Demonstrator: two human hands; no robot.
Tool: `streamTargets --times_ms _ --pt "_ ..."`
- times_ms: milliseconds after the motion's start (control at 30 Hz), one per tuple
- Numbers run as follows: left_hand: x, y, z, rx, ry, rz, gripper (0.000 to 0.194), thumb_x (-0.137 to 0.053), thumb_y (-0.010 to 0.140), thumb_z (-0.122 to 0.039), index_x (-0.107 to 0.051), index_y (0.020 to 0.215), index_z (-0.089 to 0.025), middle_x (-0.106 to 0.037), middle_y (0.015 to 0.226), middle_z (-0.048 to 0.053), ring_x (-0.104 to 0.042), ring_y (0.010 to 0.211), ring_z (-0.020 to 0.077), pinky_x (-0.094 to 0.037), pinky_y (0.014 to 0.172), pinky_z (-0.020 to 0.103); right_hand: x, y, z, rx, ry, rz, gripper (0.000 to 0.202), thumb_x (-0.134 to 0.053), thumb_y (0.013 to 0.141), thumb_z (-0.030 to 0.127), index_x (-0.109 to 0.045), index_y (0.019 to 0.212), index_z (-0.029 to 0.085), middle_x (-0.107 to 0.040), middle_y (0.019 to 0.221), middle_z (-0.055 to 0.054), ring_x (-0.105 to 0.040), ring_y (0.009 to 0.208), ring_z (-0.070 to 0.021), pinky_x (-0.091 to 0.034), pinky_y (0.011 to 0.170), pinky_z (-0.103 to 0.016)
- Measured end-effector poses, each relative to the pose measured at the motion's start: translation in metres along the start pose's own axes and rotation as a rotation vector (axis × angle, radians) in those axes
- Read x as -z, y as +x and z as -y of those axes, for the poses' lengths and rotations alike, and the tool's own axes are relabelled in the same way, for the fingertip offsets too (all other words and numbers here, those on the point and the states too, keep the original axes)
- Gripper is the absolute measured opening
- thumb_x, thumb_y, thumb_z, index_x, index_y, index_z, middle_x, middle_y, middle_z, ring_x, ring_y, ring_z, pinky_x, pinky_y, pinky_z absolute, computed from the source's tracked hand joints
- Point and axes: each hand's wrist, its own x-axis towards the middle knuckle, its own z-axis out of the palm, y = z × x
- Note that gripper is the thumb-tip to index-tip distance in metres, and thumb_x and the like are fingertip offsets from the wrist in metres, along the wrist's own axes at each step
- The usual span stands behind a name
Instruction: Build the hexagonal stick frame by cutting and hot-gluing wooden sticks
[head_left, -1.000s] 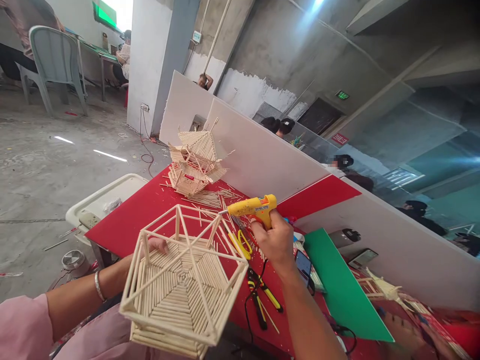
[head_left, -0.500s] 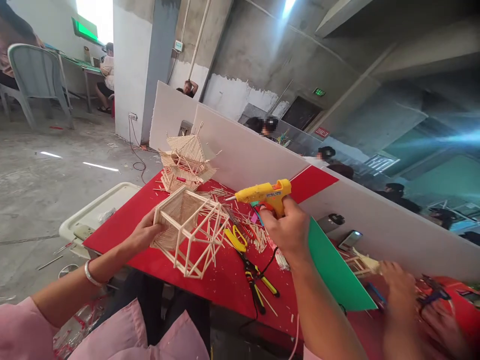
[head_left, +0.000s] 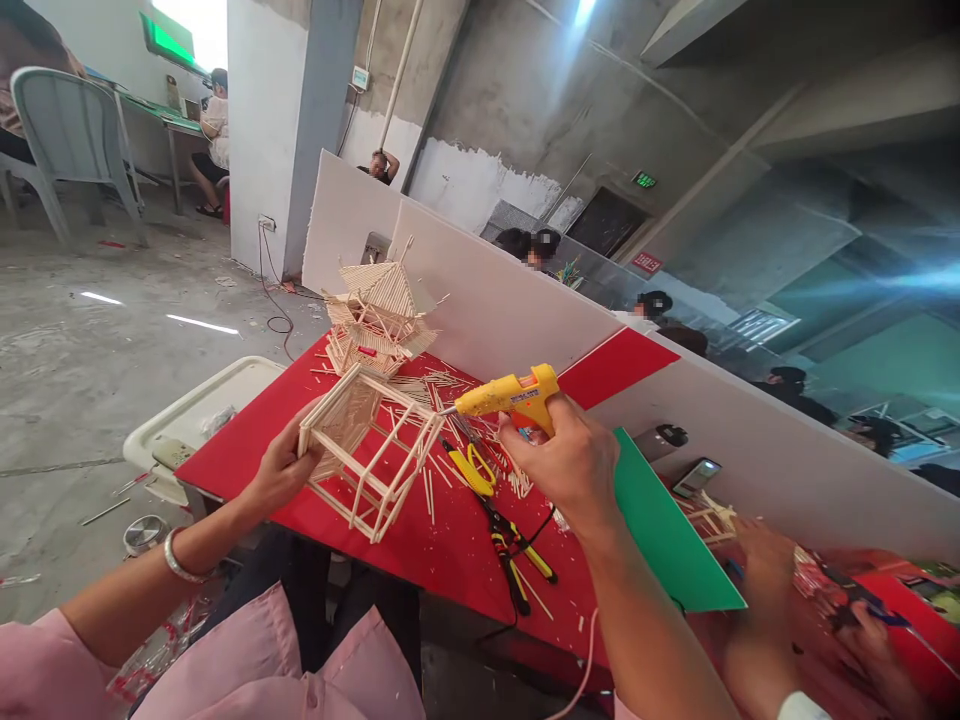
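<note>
My left hand (head_left: 289, 460) grips one end of a stick frame (head_left: 360, 440), an open cage of thin wooden sticks with a slatted panel inside, tilted above the table. In my right hand (head_left: 570, 450) is a yellow hot glue gun (head_left: 510, 393), pointing left. Its metal nozzle is at the frame's upper right corner; whether the two touch I cannot tell. Below them, pliers with yellow-and-black handles (head_left: 517, 560) and a yellow-handled tool (head_left: 472, 468) lie on the red table. Loose wooden sticks (head_left: 431, 490) are scattered around.
A pagoda-like stick model (head_left: 379, 310) stands at the table's (head_left: 247, 450) far left corner. White partition boards (head_left: 480, 280) run behind. To the right are a green board (head_left: 667, 540), a phone (head_left: 697, 477) and a co-worker's hands (head_left: 765, 560). A white stool (head_left: 202, 420) stands left.
The glue gun has moved left and slightly down, its nozzle now at the frame's corner. My left hand has turned the frame a little and shifted it left.
</note>
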Motion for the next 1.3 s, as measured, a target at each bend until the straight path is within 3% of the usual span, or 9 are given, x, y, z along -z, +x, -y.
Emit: streamTargets --times_ms 133,300,733,1033,1200,1300 --pt "-0.0001 -0.0002 0.0012 -0.024 0.02 -0.008 0.047 -0.063 0.075 -0.032 -0.065 0.119 -0.016 -0.068 0.085 0.005 -0.063 0.097 0.0256 -0.052 0.088 0.036 -0.0021 0.0006 0.0 0.048 -0.033 0.006 0.021 -0.059 0.078 0.038 -0.062 0.086 0.02 -0.065 0.071 -0.004 -0.059 0.062 -0.0193 -0.033 0.055 -0.028" --pt "0.0002 -0.0001 0.0014 -0.028 0.032 -0.008 0.049 -0.062 0.075 -0.033 -0.063 0.122 -0.015 -0.07 0.093 0.007 -0.064 0.097 0.0251 -0.052 0.089 0.036 -0.0023 0.0011 0.0005 0.074 -0.034 0.005 0.022 -0.058 0.077 0.036 -0.063 0.09 0.019 -0.066 0.075 -0.005 -0.061 0.064 -0.02 -0.032 0.055 -0.028" --pt "0.0005 -0.0012 0.0024 -0.019 0.027 0.008 0.059 -0.063 0.076 -0.035 -0.059 0.131 -0.015 -0.071 0.112 0.011 -0.064 0.102 0.0261 -0.052 0.09 0.036 -0.004 0.0015 -0.0012 0.079 -0.058 0.022 0.015 -0.055 0.076 0.032 -0.061 0.081 0.019 -0.062 0.07 -0.003 -0.056 0.06 -0.0172 -0.028 0.053 -0.028" --pt "0.0011 -0.0012 0.0006 -0.008 0.008 0.027 0.058 -0.063 0.075 -0.034 -0.06 0.131 -0.016 -0.071 0.111 0.01 -0.063 0.104 0.0264 -0.051 0.091 0.036 -0.0034 -0.0011 -0.0004 0.082 -0.027 -0.025 0.018 -0.057 0.076 0.034 -0.063 0.084 0.019 -0.065 0.071 -0.003 -0.058 0.06 -0.018 -0.028 0.053 -0.028" --pt "0.0018 -0.0025 0.0011 0.022 -0.009 -0.002 0.053 -0.066 0.073 -0.035 -0.062 0.123 -0.017 -0.071 0.109 0.009 -0.063 0.105 0.0262 -0.052 0.089 0.034 -0.0061 -0.0024 0.0 0.05 -0.029 -0.009 0.018 -0.057 0.076 0.034 -0.062 0.083 0.019 -0.067 0.074 -0.005 -0.059 0.061 -0.0186 -0.027 0.054 -0.029" --pt "0.0021 -0.0029 0.0043 0.09 -0.097 -0.046 0.044 -0.07 0.067 -0.031 -0.065 0.108 -0.018 -0.072 0.096 0.005 -0.065 0.089 0.0225 -0.053 0.077 0.031 -0.0096 -0.0042 -0.0018 0.013 -0.03 0.005 0.019 -0.057 0.075 0.034 -0.063 0.085 0.019 -0.067 0.075 -0.005 -0.06 0.064 -0.0198 -0.03 0.056 -0.029"
